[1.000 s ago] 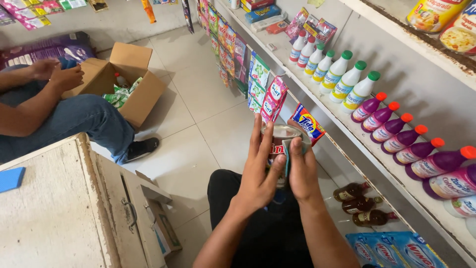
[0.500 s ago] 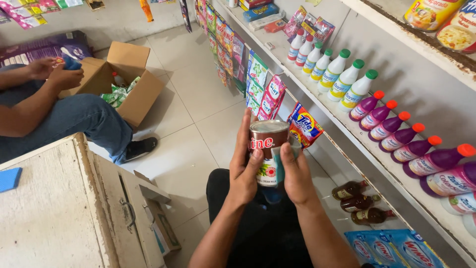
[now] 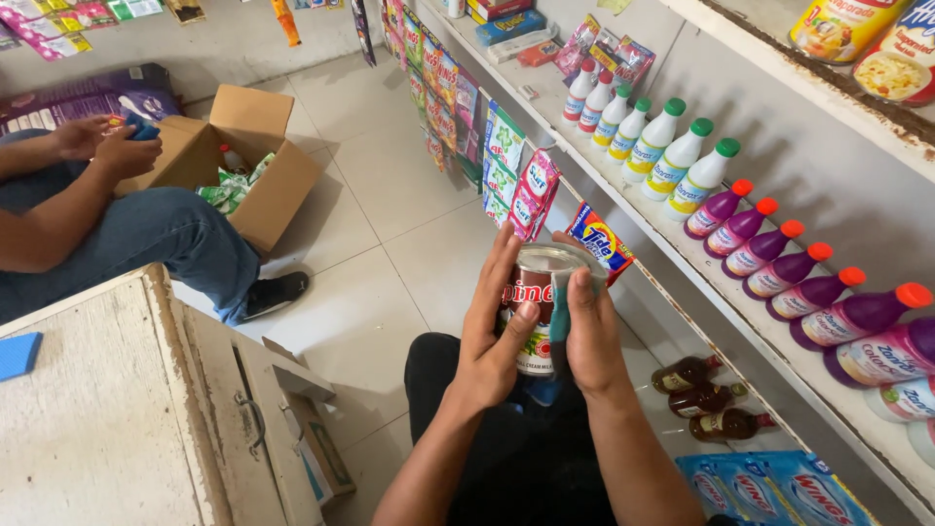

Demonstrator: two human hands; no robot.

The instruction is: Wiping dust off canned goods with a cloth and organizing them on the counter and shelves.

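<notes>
Pale tiled shop floor [image 3: 390, 175] runs from near to far, with a long white wall shelf [image 3: 682, 244] down the right carrying white bottles with green caps [image 3: 672, 156] and purple bottles with orange caps [image 3: 779, 268]. Near left, a worn white wooden cabinet [image 3: 107, 409] juts in, its edge close to the knees, leaving only a narrow strip of floor between it and the shelf. Far left, a seated person in blue jeans [image 3: 156, 239] works beside an open brown cardboard box [image 3: 248, 161]. Centre now: the left hand [image 3: 497, 336] is wrapped around the red-labelled metal can [image 3: 534, 312], thumb across the label, while the right hand [image 3: 589, 336] presses a small blue cloth [image 3: 560, 317] against the can's side. Since half a second ago the can has dropped slightly, and the right hand has slid over its front.
</notes>
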